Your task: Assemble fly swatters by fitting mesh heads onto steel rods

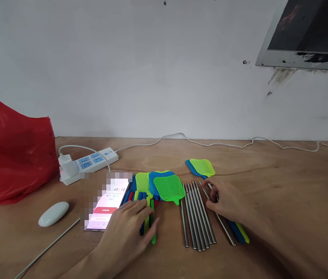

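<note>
My left hand lies across several coloured plastic handles, thumb apart from the fingers. Mesh fly swatter heads in green, blue and yellow overlap just beyond it. To their right, several thin metal rods lie side by side. My right hand is bent over a separate metal rod, its thumb and fingers curled about it; the exact contact is partly hidden. Beneath that hand and wrist, blue and yellow handles stick out. Another yellow swatter head rests on a blue one beyond the right hand.
A phone with a lit screen lies left of the handles. Behind it are a white power strip and a cable along the wall. A white mouse and a red plastic bag are at the left.
</note>
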### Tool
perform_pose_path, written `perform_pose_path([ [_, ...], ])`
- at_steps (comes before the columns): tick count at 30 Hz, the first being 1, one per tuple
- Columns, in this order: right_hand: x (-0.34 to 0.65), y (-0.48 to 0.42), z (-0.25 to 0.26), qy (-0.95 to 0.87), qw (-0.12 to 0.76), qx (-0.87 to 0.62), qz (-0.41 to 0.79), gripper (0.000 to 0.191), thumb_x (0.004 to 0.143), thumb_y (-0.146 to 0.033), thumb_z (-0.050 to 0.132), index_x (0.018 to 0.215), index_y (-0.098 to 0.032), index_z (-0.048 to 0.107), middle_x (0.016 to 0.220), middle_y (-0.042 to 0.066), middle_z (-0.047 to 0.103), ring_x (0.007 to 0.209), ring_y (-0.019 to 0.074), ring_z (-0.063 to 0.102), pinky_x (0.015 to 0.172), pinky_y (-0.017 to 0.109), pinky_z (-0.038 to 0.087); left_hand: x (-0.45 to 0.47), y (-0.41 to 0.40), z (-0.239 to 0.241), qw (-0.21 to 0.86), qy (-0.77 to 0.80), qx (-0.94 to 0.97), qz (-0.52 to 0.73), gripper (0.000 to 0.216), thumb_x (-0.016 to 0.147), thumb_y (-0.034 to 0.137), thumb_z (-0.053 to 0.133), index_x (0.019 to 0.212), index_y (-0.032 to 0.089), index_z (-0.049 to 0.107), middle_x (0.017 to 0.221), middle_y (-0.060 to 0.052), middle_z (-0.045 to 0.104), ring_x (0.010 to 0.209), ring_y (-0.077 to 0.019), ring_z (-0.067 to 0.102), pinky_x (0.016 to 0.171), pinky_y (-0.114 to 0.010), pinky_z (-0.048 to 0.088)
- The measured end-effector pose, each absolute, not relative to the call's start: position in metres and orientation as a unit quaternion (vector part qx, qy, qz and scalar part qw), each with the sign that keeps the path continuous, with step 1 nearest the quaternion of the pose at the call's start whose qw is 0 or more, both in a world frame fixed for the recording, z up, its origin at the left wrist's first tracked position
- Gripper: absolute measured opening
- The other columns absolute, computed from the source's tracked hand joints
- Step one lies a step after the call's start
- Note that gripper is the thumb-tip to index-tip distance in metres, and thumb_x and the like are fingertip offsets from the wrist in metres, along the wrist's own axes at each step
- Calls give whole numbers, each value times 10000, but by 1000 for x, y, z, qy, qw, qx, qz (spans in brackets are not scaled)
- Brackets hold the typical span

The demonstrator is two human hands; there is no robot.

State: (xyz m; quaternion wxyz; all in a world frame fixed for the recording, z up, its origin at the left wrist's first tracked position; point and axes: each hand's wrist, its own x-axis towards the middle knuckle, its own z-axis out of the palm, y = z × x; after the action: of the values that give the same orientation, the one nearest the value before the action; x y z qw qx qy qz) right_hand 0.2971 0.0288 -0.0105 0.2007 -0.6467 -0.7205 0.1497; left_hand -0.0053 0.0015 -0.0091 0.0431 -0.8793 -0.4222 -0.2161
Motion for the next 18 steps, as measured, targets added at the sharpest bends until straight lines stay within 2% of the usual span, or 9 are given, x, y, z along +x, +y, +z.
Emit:
perform_pose_path([
  [5, 301, 33, -21, -701, 290, -615, 215, 423, 647, -141, 545, 1060, -231, 551, 594, -90, 546, 522, 152, 488, 542, 269, 314, -4, 2, -10, 23, -392, -892, -223, 237, 919, 206, 503, 805, 201, 711, 786, -45, 689, 722, -215, 631, 664, -336, 528],
  [9, 302, 36, -22, -686, 331, -604, 235, 384, 660, -173, 528, 1039, -225, 552, 606, -90, 501, 488, 127, 420, 512, 261, 277, -4, 1, -11, 5, -381, -895, -230, 183, 911, 183, 545, 825, 199, 706, 808, -47, 683, 750, -232, 611, 750, -403, 531],
  [14, 300, 36, -20, -676, 366, -587, 254, 362, 660, -178, 527, 1020, -216, 551, 610, -81, 483, 481, 115, 383, 495, 252, 255, -4, 0, -10, -18, -377, -902, -210, 15, 876, 202, 672, 869, 208, 684, 835, -39, 684, 788, -253, 602, 691, -378, 501],
  [18, 296, 34, -19, -671, 385, -575, 268, 346, 668, -195, 530, 1013, -217, 551, 620, -74, 500, 468, 106, 358, 483, 248, 254, -3, 0, -9, -20, -375, -905, -199, 129, 831, 284, 771, 868, 205, 676, 818, -33, 676, 784, -248, 598, 672, -348, 480],
])
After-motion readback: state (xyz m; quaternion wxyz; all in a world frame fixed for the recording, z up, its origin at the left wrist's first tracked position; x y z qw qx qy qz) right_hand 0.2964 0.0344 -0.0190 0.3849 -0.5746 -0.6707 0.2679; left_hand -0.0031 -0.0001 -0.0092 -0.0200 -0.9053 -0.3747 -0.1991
